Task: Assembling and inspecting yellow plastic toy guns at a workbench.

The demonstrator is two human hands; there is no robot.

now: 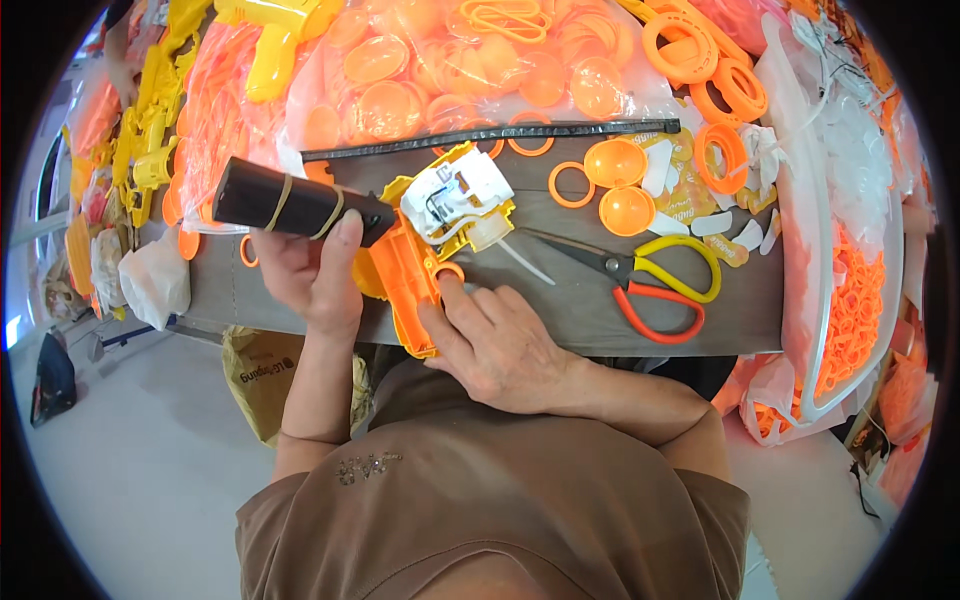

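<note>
While the left hand point(308, 278) has its fingers clamped around one black handheld tool point(295, 203) wrapped with two tan bands, the fingers of the right hand point(505, 345) are closed on one orange shell point(402, 278). This shell, joined to one yellow housing carrying one white mechanism point(458, 197), lies between the hands at the near edge of the worktop point(745, 310). The tool's right end overlaps the shell in view; contact cannot be told. From the mechanism, one thin white tube point(527, 258) extends right and near. One pair of scissors point(640, 275), with one yellow and one red loop, lies right of the right hand, blades leftward; grey surface shows between them. Beyond it are two round orange cups point(620, 188), with one orange ring point(571, 185) just left. A clear bag point(540, 80) edged by one black strip point(490, 138) bounds the working space on the far side; a whitish tub point(798, 205) bounds it right.
</note>
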